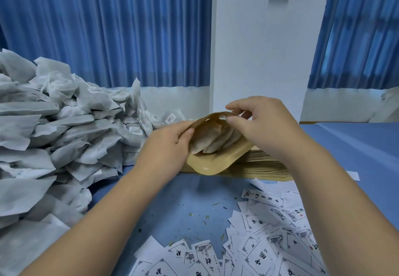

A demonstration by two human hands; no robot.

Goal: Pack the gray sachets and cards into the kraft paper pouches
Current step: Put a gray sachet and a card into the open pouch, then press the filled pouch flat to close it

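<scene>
Cards (269, 243) lie scattered at the tabletop's (183, 206) near right edge. Mid-tabletop, over the spare stack (265, 167), the left hand (166, 144) grips one lip of the kraft pouch (207, 163) and the right hand (265, 124) pinches the other. The mouth gapes nearward and its length seems to run toward the far edge. Gray sachets (216, 141) are inside, so a card likely comes next, which would need one hand freed.
</scene>
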